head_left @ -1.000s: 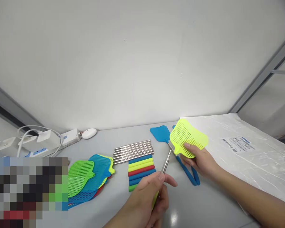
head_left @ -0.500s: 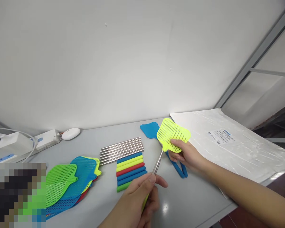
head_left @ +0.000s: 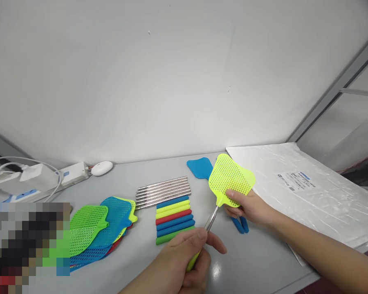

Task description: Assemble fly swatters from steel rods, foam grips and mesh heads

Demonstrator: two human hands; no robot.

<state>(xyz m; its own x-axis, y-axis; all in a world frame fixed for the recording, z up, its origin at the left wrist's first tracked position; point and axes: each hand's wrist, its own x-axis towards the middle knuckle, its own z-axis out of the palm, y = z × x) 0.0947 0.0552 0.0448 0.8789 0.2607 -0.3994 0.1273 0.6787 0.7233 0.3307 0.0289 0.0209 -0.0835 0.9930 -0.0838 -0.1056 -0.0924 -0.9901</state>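
Tabletop (head_left: 248, 261) below, hands (head_left: 190, 257) (head_left: 248, 205) hold rod (head_left: 212, 219) against socket (head_left: 220, 200) of yellow swatter head (head_left: 228, 175).

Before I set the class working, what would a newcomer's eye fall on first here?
Probably the bright yellow swatter head, held by the right hand at the tip of a metal rod whose yellow handle sits in the left hand. Next might come the row of coloured handles near the middle, beside the silver rods, and the overlapping mesh heads to the left.
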